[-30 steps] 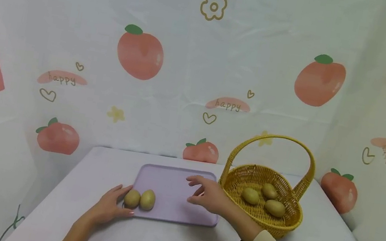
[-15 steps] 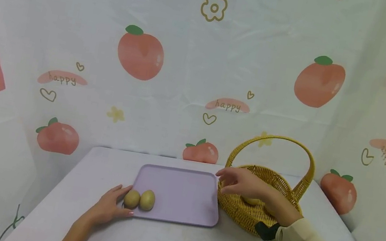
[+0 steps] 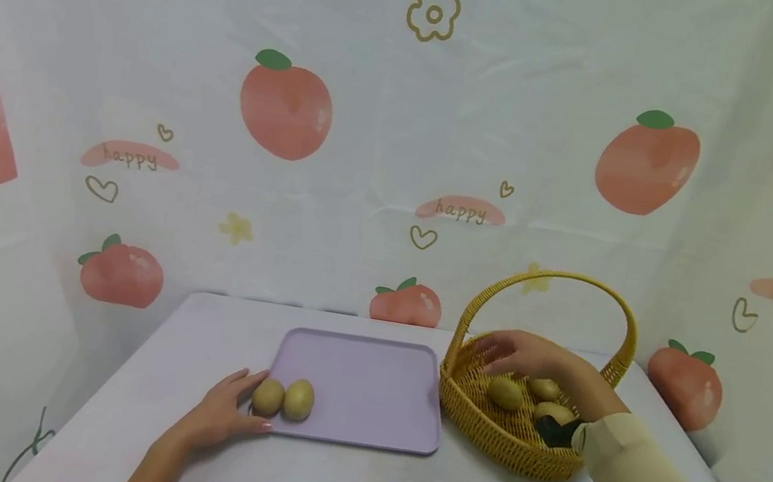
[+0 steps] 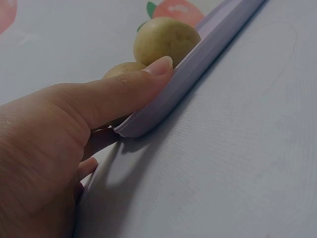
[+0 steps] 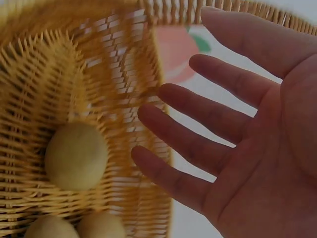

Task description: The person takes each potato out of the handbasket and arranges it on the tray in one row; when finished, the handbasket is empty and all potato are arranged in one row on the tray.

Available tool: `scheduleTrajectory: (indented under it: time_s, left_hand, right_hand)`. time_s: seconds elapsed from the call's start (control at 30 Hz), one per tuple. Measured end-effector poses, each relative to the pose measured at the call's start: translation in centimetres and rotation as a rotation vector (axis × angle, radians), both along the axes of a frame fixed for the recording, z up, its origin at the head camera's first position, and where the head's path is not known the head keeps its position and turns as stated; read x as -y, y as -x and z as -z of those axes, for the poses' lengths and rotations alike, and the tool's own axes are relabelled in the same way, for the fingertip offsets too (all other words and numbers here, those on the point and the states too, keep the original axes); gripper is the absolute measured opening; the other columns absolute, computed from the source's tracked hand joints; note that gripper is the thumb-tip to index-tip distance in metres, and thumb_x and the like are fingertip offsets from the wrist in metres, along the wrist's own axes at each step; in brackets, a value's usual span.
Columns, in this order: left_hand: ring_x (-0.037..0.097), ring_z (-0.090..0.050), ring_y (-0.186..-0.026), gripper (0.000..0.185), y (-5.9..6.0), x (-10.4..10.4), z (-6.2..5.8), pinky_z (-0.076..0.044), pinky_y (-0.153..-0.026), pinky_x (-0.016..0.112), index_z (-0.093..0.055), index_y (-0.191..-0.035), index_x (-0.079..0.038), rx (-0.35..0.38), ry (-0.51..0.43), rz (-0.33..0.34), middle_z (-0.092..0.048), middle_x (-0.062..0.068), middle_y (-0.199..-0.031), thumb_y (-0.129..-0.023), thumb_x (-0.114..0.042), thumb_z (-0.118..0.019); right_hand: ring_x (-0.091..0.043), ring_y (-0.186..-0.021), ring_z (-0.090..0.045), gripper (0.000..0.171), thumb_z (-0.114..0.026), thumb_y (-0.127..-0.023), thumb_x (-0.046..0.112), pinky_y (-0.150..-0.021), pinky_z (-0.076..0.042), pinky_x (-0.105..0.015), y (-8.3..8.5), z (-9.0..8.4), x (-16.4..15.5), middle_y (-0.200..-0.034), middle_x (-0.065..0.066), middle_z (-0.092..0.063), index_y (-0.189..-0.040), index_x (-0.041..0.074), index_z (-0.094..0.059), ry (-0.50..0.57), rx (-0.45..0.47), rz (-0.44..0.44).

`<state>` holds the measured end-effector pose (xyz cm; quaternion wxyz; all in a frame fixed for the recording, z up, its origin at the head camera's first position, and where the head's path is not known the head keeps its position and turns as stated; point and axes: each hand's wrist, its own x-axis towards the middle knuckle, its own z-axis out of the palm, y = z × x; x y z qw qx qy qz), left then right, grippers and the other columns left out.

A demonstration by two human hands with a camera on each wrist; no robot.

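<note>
Pinching smooth tray (image 3: pixel 372 399) at its rounded eight-o'clock corner with left hand (image 3: pixel 218 415); hovering over wicker basket (image 3: pixel 498 444), at tray's three o'clock, with right hand (image 3: pixel 528 356) spread.

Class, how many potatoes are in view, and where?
5 potatoes: two side by side on the tray, near left corner; three in the basket, one left and two right, one behind the other. The right hand may hide more.

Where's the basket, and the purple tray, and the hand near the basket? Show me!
Basket (image 3: pixel 512 453): head view, on its front wall.
Purple tray (image 3: pixel 373 395): head view, on its bare middle.
Right hand (image 3: pixel 526 354): head view, on the back of the hand.
</note>
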<state>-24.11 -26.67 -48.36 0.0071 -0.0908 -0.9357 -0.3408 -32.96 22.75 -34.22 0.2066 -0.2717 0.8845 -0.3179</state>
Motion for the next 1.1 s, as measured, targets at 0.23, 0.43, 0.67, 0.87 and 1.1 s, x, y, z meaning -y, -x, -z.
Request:
scheduleTrajectory:
  time_s: [0.23, 0.43, 0.67, 0.87, 1.1]
  left_hand:
    - [0.055, -0.027, -0.134, 0.093, -0.1, 0.0, 0.1, -0.023, -0.106, 0.068, -0.045, -0.144, -0.002, -0.006, 0.003, -0.002, -0.031, 0.037, -0.146, -0.070, -0.042, -0.085]
    - [0.055, -0.027, -0.134, 0.093, -0.1, 0.0, 0.1, -0.023, -0.105, 0.068, -0.045, -0.144, -0.003, -0.003, -0.001, -0.009, -0.031, 0.037, -0.146, -0.070, -0.042, -0.085]
    - [0.055, -0.027, -0.134, 0.093, 0.0, 0.0, 0.3, -0.023, -0.106, 0.068, -0.045, -0.144, -0.003, -0.001, -0.004, -0.009, -0.032, 0.036, -0.146, -0.070, -0.042, -0.085]
    - [0.054, -0.027, -0.134, 0.093, 0.0, 0.0, 0.4, -0.023, -0.106, 0.068, -0.045, -0.144, -0.003, -0.005, -0.007, -0.010, -0.032, 0.036, -0.146, -0.070, -0.042, -0.085]
    - [0.055, -0.027, -0.134, 0.093, 0.0, 0.0, 0.3, -0.023, -0.106, 0.068, -0.045, -0.144, -0.003, 0.000, -0.003, -0.011, -0.032, 0.036, -0.146, -0.070, -0.042, -0.085]
  right_hand:
    - [-0.043, -0.124, -0.048, 0.050, -0.061, -0.096, 0.018, -0.095, -0.043, -0.061, 1.2, 2.8, -1.1, -0.136, -0.028, -0.050, -0.138, -0.005, -0.047, 0.020, 0.101, 0.088]
    - [-0.042, -0.125, -0.045, 0.052, -0.062, -0.090, 0.010, -0.095, -0.043, -0.057, 1.4, 4.6, -1.5, -0.141, -0.024, -0.046, -0.139, -0.001, -0.049, 0.018, 0.201, 0.124]
    - [-0.015, -0.064, -0.039, 0.054, -0.059, -0.080, -0.001, -0.056, -0.034, -0.029, 0.9, 5.3, -1.2, -0.092, -0.008, -0.055, -0.134, 0.003, -0.058, -0.099, 0.224, 0.156]
    - [-0.013, -0.058, -0.037, 0.055, -0.061, -0.075, -0.006, -0.054, -0.032, -0.027, 0.8, 5.2, -1.1, -0.088, -0.007, -0.055, -0.130, 0.001, -0.059, -0.120, 0.170, 0.170]
    - [-0.021, -0.076, -0.044, 0.060, -0.072, -0.072, -0.008, -0.063, -0.040, -0.034, 1.0, 4.9, -1.7, -0.108, -0.015, -0.051, -0.130, 0.001, -0.056, 0.036, 0.167, 0.209]
